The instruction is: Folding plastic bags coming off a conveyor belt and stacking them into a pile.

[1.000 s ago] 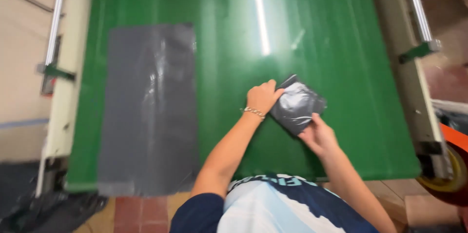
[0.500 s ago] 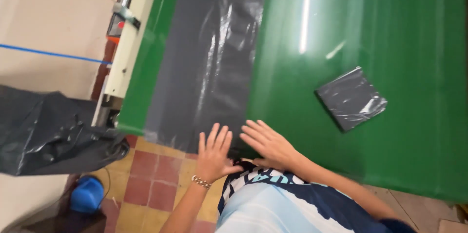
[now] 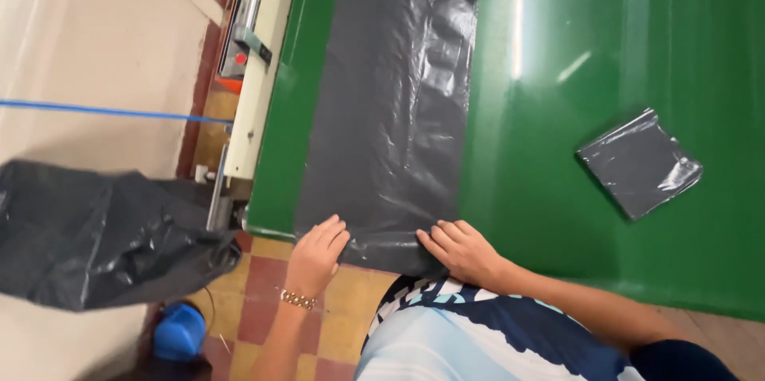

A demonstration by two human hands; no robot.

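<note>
A flat dark grey bag [image 3: 390,118] is laid lengthwise on the green desk [image 3: 574,214], its near end hanging slightly over the desk's front edge. The near end of the bag is touched by both hands. The left hand [image 3: 316,253] is placed at the bag's near left corner, fingers bent onto the plastic; a gold bracelet [image 3: 297,299] is worn on its wrist. The right hand [image 3: 462,249] is laid on the near right corner, fingers spread and pointing left along the edge. Whether the plastic is pinched or merely pressed cannot be told for either grip; no closed fist is seen.

A folded bag [image 3: 639,162], square and of the same grey, is seen lying well apart to the right on the desk, untouched. A white rail [image 3: 259,86] is fitted along the desk's left side. On the floor to the left, a crumpled black sack [image 3: 96,229] is seen, with a blue container [image 3: 179,331] just below it on the tiles.
</note>
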